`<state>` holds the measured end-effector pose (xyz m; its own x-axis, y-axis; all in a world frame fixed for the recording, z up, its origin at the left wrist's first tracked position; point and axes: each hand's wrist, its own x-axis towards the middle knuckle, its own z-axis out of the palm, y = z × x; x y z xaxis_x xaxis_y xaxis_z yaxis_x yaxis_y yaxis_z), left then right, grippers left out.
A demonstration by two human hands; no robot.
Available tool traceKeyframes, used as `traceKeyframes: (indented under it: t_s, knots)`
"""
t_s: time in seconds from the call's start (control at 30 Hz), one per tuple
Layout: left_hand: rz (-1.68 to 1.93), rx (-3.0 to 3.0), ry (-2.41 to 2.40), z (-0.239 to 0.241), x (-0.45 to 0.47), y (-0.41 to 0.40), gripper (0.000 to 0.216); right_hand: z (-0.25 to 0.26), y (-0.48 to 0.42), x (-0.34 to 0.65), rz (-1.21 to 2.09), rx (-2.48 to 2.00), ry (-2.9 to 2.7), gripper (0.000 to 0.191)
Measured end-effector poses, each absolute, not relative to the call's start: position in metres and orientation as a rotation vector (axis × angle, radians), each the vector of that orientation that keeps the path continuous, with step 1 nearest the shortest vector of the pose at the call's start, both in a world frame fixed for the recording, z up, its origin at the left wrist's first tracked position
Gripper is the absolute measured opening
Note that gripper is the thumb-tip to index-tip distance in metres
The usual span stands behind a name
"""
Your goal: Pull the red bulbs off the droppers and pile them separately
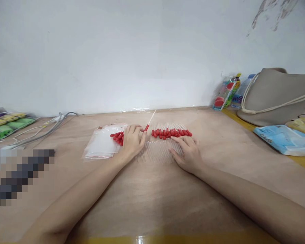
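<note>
One left hand (133,139) and one right hand (189,154) make two. One red-ended stick (147,126) is in the left hand; over a dozen more form the row (171,133) to its right, overlapping too much for an exact count. Left lie several red ends (117,137) and at least two clear bags (99,144). Far right are one grey bag (279,96), one blue packet (284,139) and at least two bottles (225,93).

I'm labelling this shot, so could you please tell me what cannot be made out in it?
In the head view:
Red pile: partly hidden by the left hand.
Clear thin pieces: too fine to count, partly covered by the right hand.
Dark shape at left: blurred into blocks.
Grey bag: cut off by the right edge.
</note>
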<state>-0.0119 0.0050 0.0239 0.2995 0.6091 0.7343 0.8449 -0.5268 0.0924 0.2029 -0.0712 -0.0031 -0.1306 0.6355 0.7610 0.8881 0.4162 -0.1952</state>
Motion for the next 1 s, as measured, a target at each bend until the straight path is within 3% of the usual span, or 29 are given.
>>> traceKeyframes:
  t_s: [0.17,0.23,0.43,0.7,0.83,1.0]
  knots:
    - [-0.957,-2.53,-1.035,0.013,-0.036,-0.043,0.01,0.001,-0.074,0.205,-0.549,-1.052,-1.833,0.062]
    - [-0.937,-2.587,-0.922,0.009,-0.041,-0.054,0.009,0.004,-0.077,0.204,-0.594,-0.969,-1.933,0.056]
    - [-0.98,-2.615,-0.734,0.007,-0.043,-0.058,0.012,0.002,-0.078,0.196,-0.556,-0.856,-2.112,0.014]
    - [-0.916,-2.628,-0.661,0.012,-0.028,-0.059,0.018,0.001,-0.081,0.186,-0.37,-0.884,-2.153,0.019]
    - [-0.876,-2.654,-0.606,0.01,-0.024,-0.058,0.007,0.001,-0.083,0.185,-0.4,-0.81,-2.138,0.019]
    - [-0.762,-2.699,-0.59,0.014,-0.027,-0.061,0.01,0.002,-0.086,0.187,-0.501,-0.708,-2.129,0.011]
